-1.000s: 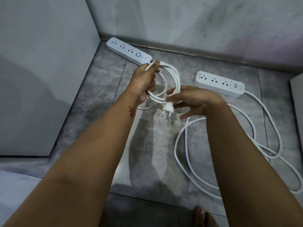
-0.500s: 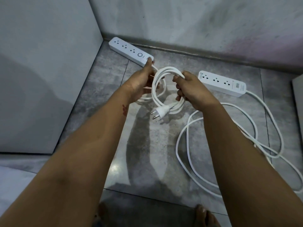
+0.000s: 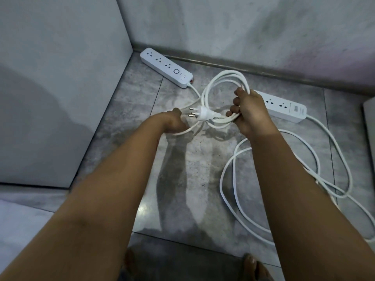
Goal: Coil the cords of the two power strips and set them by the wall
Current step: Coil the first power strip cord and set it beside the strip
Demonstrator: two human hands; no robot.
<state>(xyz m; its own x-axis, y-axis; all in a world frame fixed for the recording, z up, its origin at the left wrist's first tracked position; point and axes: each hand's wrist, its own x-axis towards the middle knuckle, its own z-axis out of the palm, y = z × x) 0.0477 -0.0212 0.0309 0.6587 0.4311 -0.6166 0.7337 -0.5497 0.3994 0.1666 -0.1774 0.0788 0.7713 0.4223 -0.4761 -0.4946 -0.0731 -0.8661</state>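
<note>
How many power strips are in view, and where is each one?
2. One strip lies by the back wall, in the corner. The other strip lies right of it, partly behind the right hand gripping the coiled cord. No more show.

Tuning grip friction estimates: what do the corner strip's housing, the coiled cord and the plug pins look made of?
Corner strip housing: likely hard moulded plastic, white, smooth, faint sheen, rounded edges.
Coiled cord: flexible white jacket, probably PVC or rubber; bends in soft loops, matte look.
Plug pins: bare metal, silvery with bright glints; alloy not tellable.
</note>
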